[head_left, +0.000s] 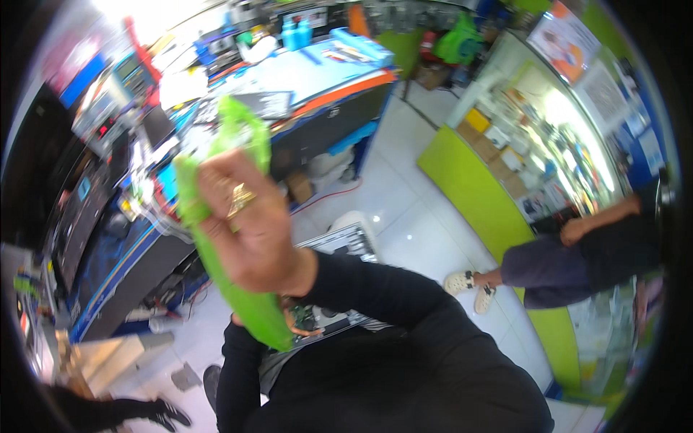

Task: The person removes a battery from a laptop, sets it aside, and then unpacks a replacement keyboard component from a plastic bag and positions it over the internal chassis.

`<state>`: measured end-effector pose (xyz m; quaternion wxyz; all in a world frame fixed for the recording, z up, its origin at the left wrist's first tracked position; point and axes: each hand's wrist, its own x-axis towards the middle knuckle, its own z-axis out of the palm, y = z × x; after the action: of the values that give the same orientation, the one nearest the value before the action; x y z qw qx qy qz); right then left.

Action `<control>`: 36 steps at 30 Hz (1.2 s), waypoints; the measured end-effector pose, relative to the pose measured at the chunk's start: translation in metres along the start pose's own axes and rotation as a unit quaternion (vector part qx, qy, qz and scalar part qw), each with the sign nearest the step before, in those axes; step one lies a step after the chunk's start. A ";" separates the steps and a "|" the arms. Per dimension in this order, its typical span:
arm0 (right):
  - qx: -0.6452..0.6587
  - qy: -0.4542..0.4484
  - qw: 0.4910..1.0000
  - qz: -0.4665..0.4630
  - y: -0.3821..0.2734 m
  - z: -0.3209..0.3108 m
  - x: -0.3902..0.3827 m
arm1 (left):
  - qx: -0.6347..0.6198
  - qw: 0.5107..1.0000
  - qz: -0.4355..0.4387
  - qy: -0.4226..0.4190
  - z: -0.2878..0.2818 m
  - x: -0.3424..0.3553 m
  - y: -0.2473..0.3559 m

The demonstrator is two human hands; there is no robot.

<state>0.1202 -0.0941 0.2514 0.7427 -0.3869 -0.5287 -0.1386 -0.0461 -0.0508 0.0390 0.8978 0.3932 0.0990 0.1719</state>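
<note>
Fingers [214, 186] of the right hand [256, 238] curl closely around a thin green plastic bag [245, 307], which bunches above the fist and trails down in front of an opened-up laptop [339, 323] on the person's lap. A gold ring [240, 200] sits on one finger. Only a sliver of the left hand [236, 319] shows beside the bag, so its grip cannot be told. Beyond stands a cluttered workbench [328, 124]; to the right, a green-fronted glass display case [473, 191]. Another person [570, 267] is beside it, wearing dark clothes and pale clogs [458, 282].
</note>
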 end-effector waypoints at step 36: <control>0.254 -0.118 0.791 0.543 0.059 -0.152 -0.071 | 0.446 0.885 -0.132 0.039 -0.026 -0.084 0.150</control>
<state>0.2305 -0.1789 0.1416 0.6990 -0.4208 -0.3315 0.4738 -0.1667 0.0288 0.1364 0.6379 0.7282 0.2506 0.0051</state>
